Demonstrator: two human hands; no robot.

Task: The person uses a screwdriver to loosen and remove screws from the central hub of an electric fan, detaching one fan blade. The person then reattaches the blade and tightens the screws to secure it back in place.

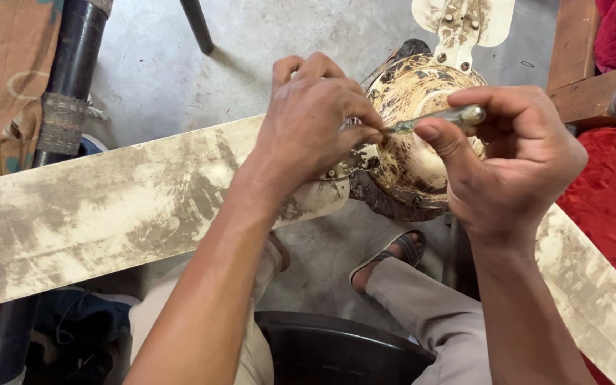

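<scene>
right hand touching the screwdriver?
Touching. The head view shows the right hand with thumb and fingers closed around the handle of the screwdriver, no gap, above the ceiling fan motor housing.

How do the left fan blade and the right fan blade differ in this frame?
The left fan blade shows nearly its whole length, running leftward from the motor housing; the right fan blade is partly hidden behind the right hand and arm. The left hand rests over the left blade's root; nothing touches the right blade's visible part. Both are cream-coloured and heavily grimed.
</scene>
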